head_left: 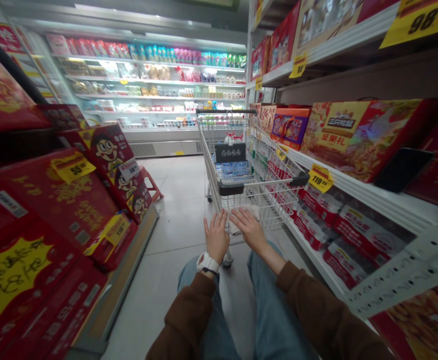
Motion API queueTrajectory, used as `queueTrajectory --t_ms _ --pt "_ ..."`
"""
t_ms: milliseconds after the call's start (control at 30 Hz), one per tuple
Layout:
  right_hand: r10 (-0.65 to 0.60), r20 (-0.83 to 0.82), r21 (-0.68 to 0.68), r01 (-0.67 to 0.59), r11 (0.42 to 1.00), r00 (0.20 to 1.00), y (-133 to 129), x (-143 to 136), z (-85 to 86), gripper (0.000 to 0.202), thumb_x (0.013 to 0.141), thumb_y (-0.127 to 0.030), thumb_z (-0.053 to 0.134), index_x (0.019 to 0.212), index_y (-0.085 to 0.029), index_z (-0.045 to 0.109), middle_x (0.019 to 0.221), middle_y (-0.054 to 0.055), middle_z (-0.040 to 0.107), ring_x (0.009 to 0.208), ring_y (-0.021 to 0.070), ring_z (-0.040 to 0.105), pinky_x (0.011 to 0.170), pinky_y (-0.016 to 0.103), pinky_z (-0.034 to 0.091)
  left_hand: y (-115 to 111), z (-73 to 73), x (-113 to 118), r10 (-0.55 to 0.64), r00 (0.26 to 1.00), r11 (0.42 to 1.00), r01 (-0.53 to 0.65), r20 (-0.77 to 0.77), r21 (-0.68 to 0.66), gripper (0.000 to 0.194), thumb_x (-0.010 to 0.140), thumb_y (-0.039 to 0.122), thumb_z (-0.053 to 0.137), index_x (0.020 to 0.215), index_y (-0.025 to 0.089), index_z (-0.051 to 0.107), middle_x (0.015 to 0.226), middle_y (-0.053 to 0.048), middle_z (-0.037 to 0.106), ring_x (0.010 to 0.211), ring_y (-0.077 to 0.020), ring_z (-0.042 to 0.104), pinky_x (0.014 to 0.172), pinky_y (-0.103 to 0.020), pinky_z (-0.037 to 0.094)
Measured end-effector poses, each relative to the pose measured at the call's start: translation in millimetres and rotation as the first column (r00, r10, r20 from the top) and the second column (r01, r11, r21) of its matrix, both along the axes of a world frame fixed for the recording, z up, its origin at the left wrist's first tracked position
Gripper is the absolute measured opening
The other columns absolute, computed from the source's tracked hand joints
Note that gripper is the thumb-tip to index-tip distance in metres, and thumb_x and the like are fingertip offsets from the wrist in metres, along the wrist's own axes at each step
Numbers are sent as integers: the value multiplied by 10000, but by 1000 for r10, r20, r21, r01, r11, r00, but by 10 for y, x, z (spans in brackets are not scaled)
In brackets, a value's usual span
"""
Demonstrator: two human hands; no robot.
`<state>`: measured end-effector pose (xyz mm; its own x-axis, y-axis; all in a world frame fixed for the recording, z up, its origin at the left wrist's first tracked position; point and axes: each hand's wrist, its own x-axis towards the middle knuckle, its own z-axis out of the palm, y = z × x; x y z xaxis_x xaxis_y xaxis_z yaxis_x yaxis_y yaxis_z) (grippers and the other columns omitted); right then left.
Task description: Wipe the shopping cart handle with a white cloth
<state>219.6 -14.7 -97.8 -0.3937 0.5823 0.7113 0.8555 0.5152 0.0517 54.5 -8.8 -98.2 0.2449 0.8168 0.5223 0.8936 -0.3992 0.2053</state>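
Observation:
My left hand [217,236], with a white watch [207,262] on its wrist, is held out over my knees with its fingers apart and nothing in it. My right hand [248,227] is beside it, palm down, fingers stretched toward the left. Just behind my right hand a whitish cloth [254,212] shows at the near end of the shopping cart [232,189]; whether the fingers touch it is unclear. Both hands are in front of the cart, below its black front corner. Blue-wrapped bottles [232,170] show through the cart's wires.
At the right, a white shelf [417,207] holds gift boxes [339,137], a dark phone [402,170] and red-and-white packs below. Red boxes [65,195] are stacked at the left. A red stool [150,185] stands behind them. A lit refrigerated case [155,137] spans the back.

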Motion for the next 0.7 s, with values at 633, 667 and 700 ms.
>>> queueTrajectory --t_ms 633,667,700 --pt "-24 -193 199 63 978 981 -247 651 381 832 651 74 396 1401 -253 546 1450 35 558 1430 224 398 1146 455 388 119 367 -220 -55 990 996 46 133 71 606 837 134 442 1439 211 445 1459 -76 540 1408 -235 423 1241 -552 151" --pt "-57 -221 232 109 966 974 -249 739 432 833 660 69 394 1411 -262 535 1455 32 552 1435 230 389 1151 466 378 169 488 -258 -68 985 993 51 156 106 586 857 162 444 1442 206 435 1462 -83 535 1410 -227 420 1243 -526 168" --pt "-95 -251 261 161 952 963 -240 830 479 833 669 64 394 1420 -273 524 1464 29 543 1440 233 379 1158 476 367 224 619 -288 -97 981 987 73 166 141 568 875 186 445 1442 208 430 1471 -82 523 1413 -219 416 1244 -503 179"
